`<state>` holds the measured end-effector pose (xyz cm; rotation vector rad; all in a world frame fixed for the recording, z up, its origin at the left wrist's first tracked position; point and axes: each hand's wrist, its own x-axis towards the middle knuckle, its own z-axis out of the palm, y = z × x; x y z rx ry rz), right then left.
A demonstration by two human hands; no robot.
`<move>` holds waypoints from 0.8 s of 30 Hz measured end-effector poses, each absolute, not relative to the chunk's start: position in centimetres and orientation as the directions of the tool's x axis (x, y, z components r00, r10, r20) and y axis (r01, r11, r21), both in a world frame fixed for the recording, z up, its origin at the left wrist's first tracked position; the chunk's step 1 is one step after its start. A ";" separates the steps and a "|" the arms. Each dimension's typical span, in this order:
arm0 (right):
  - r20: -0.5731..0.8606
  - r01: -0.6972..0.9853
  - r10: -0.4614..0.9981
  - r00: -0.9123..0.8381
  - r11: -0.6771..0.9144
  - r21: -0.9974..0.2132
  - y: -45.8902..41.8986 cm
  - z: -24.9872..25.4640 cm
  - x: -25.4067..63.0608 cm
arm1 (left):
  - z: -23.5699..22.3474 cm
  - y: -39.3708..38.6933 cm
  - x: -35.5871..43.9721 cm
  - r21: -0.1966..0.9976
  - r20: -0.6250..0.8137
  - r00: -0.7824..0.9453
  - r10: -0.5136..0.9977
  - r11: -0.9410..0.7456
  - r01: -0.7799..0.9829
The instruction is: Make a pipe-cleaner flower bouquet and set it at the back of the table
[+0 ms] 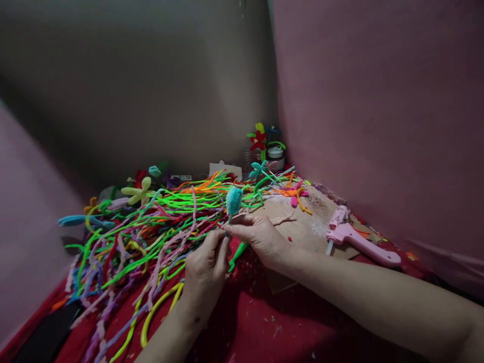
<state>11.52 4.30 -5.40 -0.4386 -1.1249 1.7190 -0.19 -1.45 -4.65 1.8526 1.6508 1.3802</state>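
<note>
Between my hands stands a turquoise pipe-cleaner flower (234, 201), its closed bud upright on a thin stem. My left hand (210, 259) pinches the lower part of the stem. Just above it, the thumb and fingers of my right hand (260, 236) grip the stem below the bud. The hands touch or nearly touch, and the fingertips hide part of the stem. Under my right hand a bright green fuzzy piece (238, 254) pokes out. Left of and behind my hands spreads a heap of multicoloured pipe cleaners (166, 217).
A pink glue gun (359, 239) lies on brown cardboard (302, 227) at the right. Finished flowers (138, 191) lie at the left; a red flower (258, 140) stands at the back near a jar (276, 157). Red cloth (287, 322) covers the surface, with walls behind and right.
</note>
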 end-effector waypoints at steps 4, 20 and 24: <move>0.237 -0.535 0.867 -0.438 -0.040 -0.844 4.4 -5.5 11.6 | -4.5 -1.4 0.0 0.865 0.323 -0.134 0.937 -0.234 0.444; 0.290 -0.548 0.825 -0.485 -0.028 -0.836 4.4 -4.7 12.1 | -2.8 -1.1 -0.2 0.972 -0.083 0.053 0.995 0.093 -0.214; 0.253 -0.558 0.850 -0.463 -0.057 -0.828 4.3 -4.8 12.0 | -2.8 -1.1 -0.3 0.976 -0.102 0.076 0.992 0.115 -0.187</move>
